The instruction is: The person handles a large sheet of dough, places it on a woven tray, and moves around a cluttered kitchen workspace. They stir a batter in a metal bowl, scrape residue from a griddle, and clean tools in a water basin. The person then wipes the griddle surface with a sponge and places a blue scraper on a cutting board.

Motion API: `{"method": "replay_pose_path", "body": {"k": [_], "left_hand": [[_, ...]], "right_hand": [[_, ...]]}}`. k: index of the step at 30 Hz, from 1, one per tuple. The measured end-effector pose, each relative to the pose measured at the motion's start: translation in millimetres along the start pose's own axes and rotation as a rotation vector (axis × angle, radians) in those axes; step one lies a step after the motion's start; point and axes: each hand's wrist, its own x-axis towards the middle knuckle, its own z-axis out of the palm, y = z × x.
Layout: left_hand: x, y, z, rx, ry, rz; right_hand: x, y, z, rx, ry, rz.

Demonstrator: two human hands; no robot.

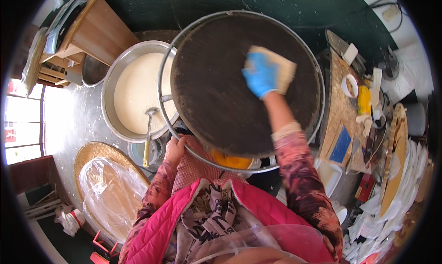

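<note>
Griddle (pixel 216 112), round and dark, fills the middle, with a metal ring (pixel 159 87) around it. Left of the griddle stands a large pot (pixel 108 94) of pale liquid (pixel 138 84); a woven tray (pixel 82 167) under clear plastic (pixel 113 181) lies left and nearer the person. A board (pixel 340 98) sits right of the griddle. A ladle (pixel 148 137) rests over the pot's rim, left of the griddle. On the griddle's upper right half lies a tan cloth (pixel 286 70), under the blue-gloved right hand (pixel 261 75); blur hides whether its fingers grip or merely press. At the griddle's lower left, the bare left hand (pixel 174 151) grasps the ring.
</note>
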Motion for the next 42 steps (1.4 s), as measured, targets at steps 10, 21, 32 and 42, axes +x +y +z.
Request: {"method": "replay_pose_path", "body": {"k": [10,21,32,42], "left_hand": [[13.0,-1.9,-8.5,-0.044,-0.03,0.028],[6.5,-5.8,-2.5,-0.108,0.015,-0.05],[-2.4,-2.0,-3.5,0.013,-0.029,0.014],[32.2,-17.2,-18.4,0.024,0.023,0.081]], "right_hand": [[-194.3,-80.8,-25.9,0.075,-0.362,-0.173],[40.8,-167.5,61.2,0.076,-0.227,-0.354],[101.0,19.2,40.6,-0.137,0.04,0.012],[-88.2,69.9,-50.8,-0.259,0.049,0.33]]}}
